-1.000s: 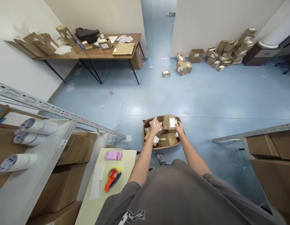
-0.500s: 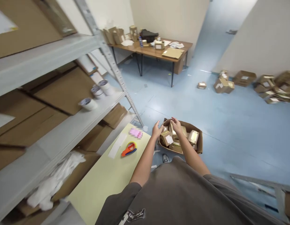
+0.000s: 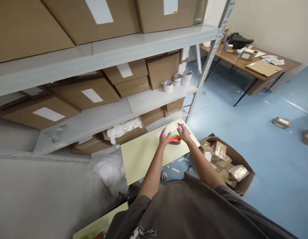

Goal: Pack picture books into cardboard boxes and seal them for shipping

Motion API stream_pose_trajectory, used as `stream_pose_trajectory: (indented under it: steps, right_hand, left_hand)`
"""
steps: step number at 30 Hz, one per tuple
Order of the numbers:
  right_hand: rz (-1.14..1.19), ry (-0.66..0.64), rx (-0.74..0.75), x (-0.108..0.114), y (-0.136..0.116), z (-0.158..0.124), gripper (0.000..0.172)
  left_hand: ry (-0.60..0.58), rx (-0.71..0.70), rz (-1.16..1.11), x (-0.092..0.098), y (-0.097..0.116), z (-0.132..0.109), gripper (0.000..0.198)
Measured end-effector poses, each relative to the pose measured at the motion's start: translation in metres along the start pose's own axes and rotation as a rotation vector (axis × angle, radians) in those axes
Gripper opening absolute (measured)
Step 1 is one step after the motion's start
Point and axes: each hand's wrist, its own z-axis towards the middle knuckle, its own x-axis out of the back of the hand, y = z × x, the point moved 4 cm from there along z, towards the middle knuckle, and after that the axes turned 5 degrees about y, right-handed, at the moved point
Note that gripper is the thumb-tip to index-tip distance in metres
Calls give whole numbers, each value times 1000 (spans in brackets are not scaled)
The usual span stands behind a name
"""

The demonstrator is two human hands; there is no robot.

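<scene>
My left hand [image 3: 164, 137] hangs open over a pale yellow board [image 3: 144, 159], near a white paper strip [image 3: 167, 129] and holding nothing. My right hand [image 3: 184, 133] reaches the board's far corner, its fingertips at a small pink item [image 3: 181, 127] whose surface is blurred. I cannot tell whether the fingers grip it. Just below both hands lies an orange and blue tape dispenser [image 3: 175, 140]. An open cardboard box [image 3: 240, 186] of small taped parcels [image 3: 218, 150] sits at the lower right, beyond my right forearm.
Grey metal shelving [image 3: 119, 56] holding cardboard boxes and tape rolls [image 3: 177, 79] fills the left and top. A white plastic bag [image 3: 111, 172] hangs below it. A wooden table [image 3: 253, 63] with papers stands upper right. Loose parcels [image 3: 280, 122] lie on the blue floor.
My view has swung left toward the shelving. Both hands have left the parcel box and now sit over the yellow board. The box has shifted to the lower right of the view.
</scene>
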Motion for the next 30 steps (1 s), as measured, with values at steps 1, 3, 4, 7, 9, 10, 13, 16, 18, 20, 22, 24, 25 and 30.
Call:
stream_pose_trajectory:
  steps: [1,3,4,7,9,10,13,16,18,20,22,24,25,30]
  right_hand:
    - [-6,-22,30,-13,-9,0,55]
    - [-29,-62,70,-32,-21,0,57]
    - [-45,-81,77,-37,-22,0,57]
    - [-92,-126,59,-44,-12,-1,55]
    - [-123,-150,36,-43,5,-1,54]
    - [-140,-163,24,-42,15,-2,54]
    - [-188,-197,0,-41,52,-5,57]
    - [-230,-235,-5,-46,93,-12,58]
    - [-259,-300,-17,-55,121,-20,56]
    - [-299,-414,-46,-68,148,-31,54]
    - [-356,-530,-61,-83,170,-44,52]
    - [-419,-582,-60,-98,186,-55,54]
    - [-445,-579,-66,-105,191,-59,56]
    - [-379,-501,-209,-123,200,-56,49]
  left_hand:
    - [29,7,-8,18,-5,0,64]
    - [78,35,-32,46,-14,0,67]
    - [96,54,-42,57,-18,0,68]
    - [111,127,-49,68,-32,-1,67]
    - [100,162,-40,62,-42,-5,66]
    - [93,172,-34,57,-47,-8,66]
    - [67,185,-10,34,-64,-18,67]
    - [55,219,7,13,-86,-27,65]
    - [71,253,18,3,-101,-32,62]
    - [90,287,37,-6,-117,-39,58]
    - [98,321,63,-16,-130,-46,56]
    - [98,346,86,-25,-140,-55,54]
    - [95,353,97,-30,-143,-59,53]
    - [67,351,119,-42,-141,-77,50]
